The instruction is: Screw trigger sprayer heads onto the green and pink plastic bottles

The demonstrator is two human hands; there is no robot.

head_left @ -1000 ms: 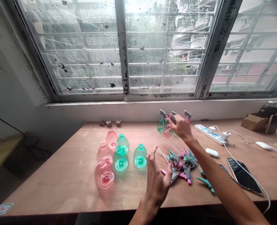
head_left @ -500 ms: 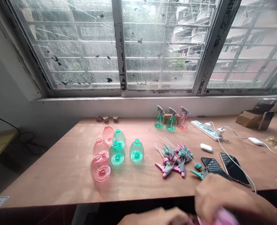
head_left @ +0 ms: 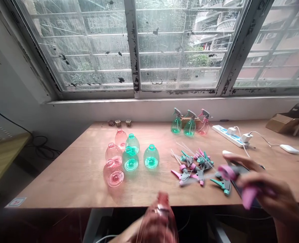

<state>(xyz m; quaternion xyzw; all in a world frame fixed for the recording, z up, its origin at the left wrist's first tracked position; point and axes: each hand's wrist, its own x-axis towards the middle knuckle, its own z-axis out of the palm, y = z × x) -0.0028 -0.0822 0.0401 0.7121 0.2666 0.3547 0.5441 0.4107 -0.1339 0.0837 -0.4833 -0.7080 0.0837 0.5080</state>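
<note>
My right hand (head_left: pixel 271 194) is closed on a pink spray trigger head (head_left: pixel 237 182), held above the table's front right edge. A pink clear bottle (head_left: pixel 158 219) is raised at the bottom centre, blurred, with my left hand (head_left: pixel 125 236) under it and mostly hidden. On the wooden table (head_left: pixel 75 179) stand pink bottles (head_left: pixel 113 168) and green bottles (head_left: pixel 151 158) without tops. A pile of loose trigger heads (head_left: pixel 193 165) lies to their right. Three finished spray bottles (head_left: pixel 190 125) stand near the window.
A white power strip (head_left: pixel 230 135) with plugs and cables lies at the back right, with a white mouse (head_left: pixel 288 149) and a cardboard box (head_left: pixel 282 123). Small cubes (head_left: pixel 119 123) sit at the back. A window runs along the wall behind.
Both hands came back from the far side of the table. My right hand now lifts a pink trigger head, and a pink bottle has risen into view at the bottom.
</note>
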